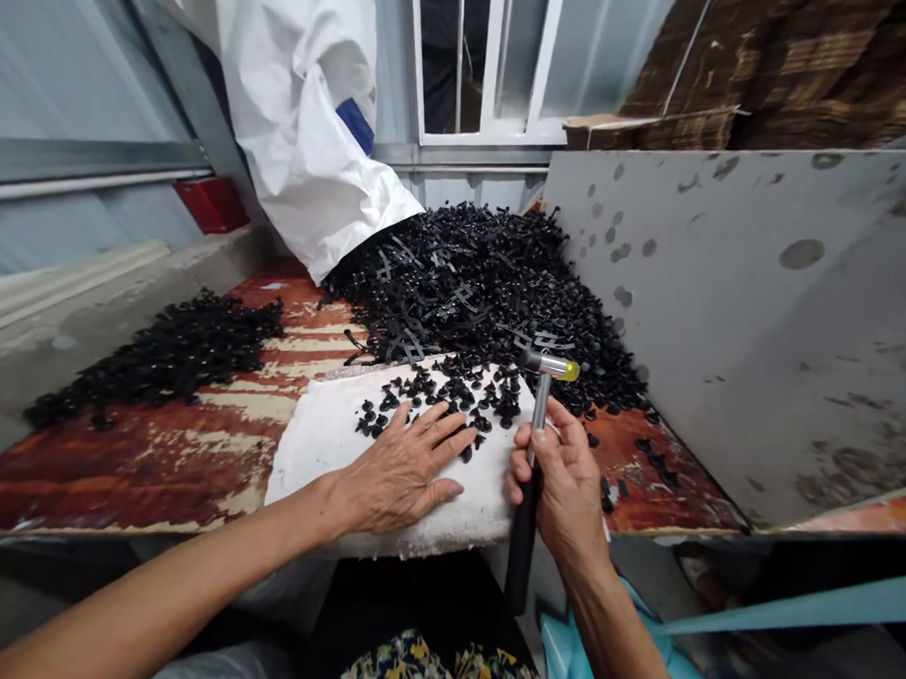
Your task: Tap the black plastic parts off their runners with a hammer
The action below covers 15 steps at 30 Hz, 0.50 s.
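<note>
My left hand [402,472] lies flat with spread fingers on a white foam slab [483,501], holding nothing. Its fingertips are right beside scattered small black plastic pieces [436,394]. My right hand [559,484] grips a small hammer [538,413] by its black handle, just right of the slab. The hammer stands upright, with a metal shaft and a yellow-tipped head [549,366] raised over the slab's far right corner. Behind the slab lies a large heap of black plastic pieces and runners [485,291].
A smaller black heap [167,362] lies left on a rusty, peeling red table [139,476]. A dented grey metal sheet [724,321] walls the right side. A white sack [298,113] slumps behind the heap. Stacked cardboard [772,73] and a barred window [487,61] stand beyond.
</note>
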### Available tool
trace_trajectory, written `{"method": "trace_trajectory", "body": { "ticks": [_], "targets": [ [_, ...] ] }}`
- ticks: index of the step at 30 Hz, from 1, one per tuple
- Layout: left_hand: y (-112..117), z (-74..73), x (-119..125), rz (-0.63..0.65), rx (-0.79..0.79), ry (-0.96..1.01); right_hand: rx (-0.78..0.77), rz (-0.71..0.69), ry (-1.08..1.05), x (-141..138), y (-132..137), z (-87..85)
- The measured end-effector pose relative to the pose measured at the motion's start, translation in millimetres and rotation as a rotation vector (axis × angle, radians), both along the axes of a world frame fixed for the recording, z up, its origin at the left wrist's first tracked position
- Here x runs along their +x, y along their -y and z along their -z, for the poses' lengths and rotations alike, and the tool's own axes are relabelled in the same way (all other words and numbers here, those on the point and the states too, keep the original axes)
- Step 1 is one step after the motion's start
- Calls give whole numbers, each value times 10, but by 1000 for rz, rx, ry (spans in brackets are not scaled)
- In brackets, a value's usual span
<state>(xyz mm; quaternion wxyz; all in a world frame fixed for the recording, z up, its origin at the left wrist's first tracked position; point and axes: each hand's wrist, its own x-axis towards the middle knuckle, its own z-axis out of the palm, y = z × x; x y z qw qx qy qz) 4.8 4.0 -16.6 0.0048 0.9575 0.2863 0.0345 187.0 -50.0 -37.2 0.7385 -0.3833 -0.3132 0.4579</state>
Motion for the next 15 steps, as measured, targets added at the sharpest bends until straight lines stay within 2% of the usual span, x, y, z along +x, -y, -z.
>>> {"method": "trace_trajectory", "body": {
  "ticks": [15],
  "targets": [
    [128,96,-830,-110,-26,22,-148,11,15,48,101,-73]
  ]
}}
